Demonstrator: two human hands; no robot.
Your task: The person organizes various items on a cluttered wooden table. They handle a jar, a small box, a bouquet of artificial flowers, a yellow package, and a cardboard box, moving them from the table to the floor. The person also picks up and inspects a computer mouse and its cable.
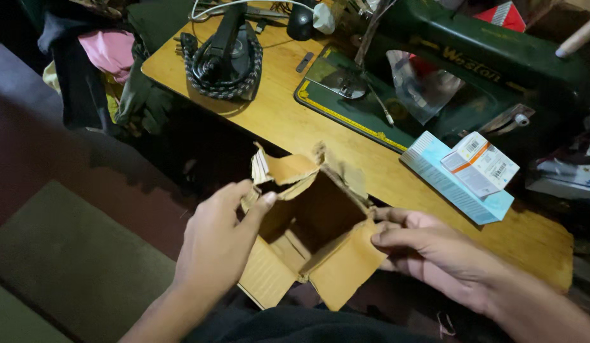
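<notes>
Over my lap, just off the near edge of the wooden table, I hold a small brown cardboard box with torn flaps, its open mouth facing up and empty inside. My left hand clasps its left wall, thumb curled over the rim; my right hand pinches the right flap, fingers closed on it. I judge this the opening-and-inspecting stage — any next move needs a steady two-sided grip. Beyond, by the green sewing machine, a pale blue flat carton lies on the table — a smaller white packet with an orange stripe resting on it.
</notes>
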